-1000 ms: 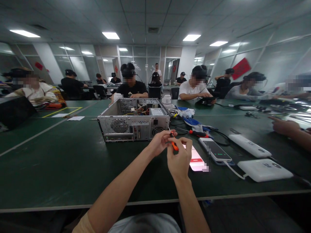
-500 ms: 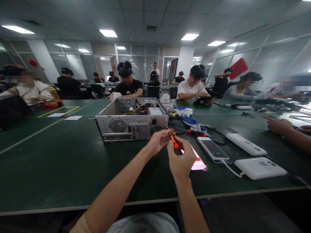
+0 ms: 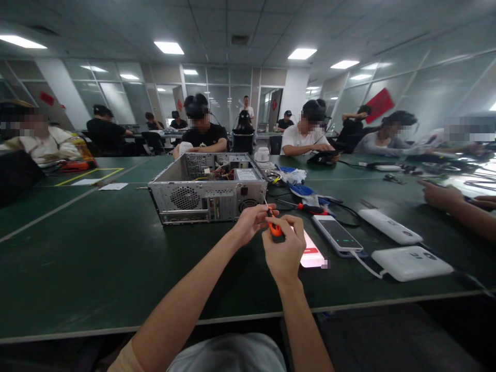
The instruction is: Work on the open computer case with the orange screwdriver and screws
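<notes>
Head view only. Both hands raised just above the worktop (image 3: 96, 248), in front of the open PC case (image 3: 207, 194).

Right hand (image 3: 284, 253) — fingers curled round the orange handle of a small screwdriver (image 3: 273, 225), thumb and forefinger pinching it near the top. Left hand (image 3: 251, 222) closed at the shaft end, fingertips pinching near the tip; prob. steadying or fitting something there, but tip is too small to tell. Holding with both hands keeps the tool steady off the surface, shaft slanting up-left toward the case.

Around: case lies on its side w/ lid off, rear panel facing the person, cables and drive visible inside. Just beyond right hand, a lit phone (image 3: 312, 253) flat on worktop, partly hidden by the hand. Further right — second phone (image 3: 337, 235) w/ cable, two white power banks (image 3: 411, 262), well apart from the hands. A red-handled screwdriver (image 3: 310, 208) lies beside the case among cables. Another person's hand (image 3: 442, 196) rests at far right. Nothing between the hands and the case.
</notes>
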Demonstrator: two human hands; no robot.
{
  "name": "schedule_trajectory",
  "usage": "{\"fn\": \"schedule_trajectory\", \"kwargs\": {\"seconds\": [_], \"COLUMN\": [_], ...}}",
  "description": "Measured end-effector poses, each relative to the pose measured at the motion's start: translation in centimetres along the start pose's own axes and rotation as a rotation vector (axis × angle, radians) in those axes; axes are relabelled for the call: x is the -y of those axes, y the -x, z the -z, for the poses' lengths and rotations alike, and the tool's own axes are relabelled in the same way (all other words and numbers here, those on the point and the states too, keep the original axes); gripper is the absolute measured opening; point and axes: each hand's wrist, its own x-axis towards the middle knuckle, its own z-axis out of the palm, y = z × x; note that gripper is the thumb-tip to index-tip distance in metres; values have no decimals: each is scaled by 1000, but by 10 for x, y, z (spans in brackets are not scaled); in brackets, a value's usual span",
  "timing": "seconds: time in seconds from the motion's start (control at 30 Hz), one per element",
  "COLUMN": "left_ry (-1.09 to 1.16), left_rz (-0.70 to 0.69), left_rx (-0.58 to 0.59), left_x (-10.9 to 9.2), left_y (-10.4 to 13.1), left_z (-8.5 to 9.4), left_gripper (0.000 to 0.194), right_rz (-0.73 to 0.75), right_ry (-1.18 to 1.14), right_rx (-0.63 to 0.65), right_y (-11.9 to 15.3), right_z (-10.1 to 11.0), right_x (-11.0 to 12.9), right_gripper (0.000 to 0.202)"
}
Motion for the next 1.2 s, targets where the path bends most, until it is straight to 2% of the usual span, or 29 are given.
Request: {"fn": "schedule_trajectory", "kwargs": {"seconds": [0.1,0.2,0.3,0.37,0.5,0.67,0.8,1.0,1.2], "left_ry": [41,81,74,69,46,22,23,-12,-52], "left_rz": [2,19,16,9,10,21,-1,-46,-74], "left_rx": [21,42,15,10,20,6,-6,4,-7], "left_x": [-1,-1,-1,-1,-2,-2,-1,1,3], "left_y": [0,0,1,1,2,0,-2,-4,-7], "left_z": [0,1,0,-1,0,4,6,11,13], "left_gripper": [28,28,25,25,25,27,28,32,35], "right_rz": [-13,-131,-309,-349,-318,-304,-256,-176,-51], "right_ry": [-40,-97,-154,-172,-136,-117,-96,-103,-27], "right_rx": [14,65,150,177,133,34,31,37,-20], "right_y": [0,1,4,5,4,3,3,5,2], "right_z": [1,1,1,1,1,-1,-1,-1,0], "right_x": [1,1,-1,-1,1,3,2,-1,-2], "right_gripper": [29,39,33,28,23,32,22,20,15]}}
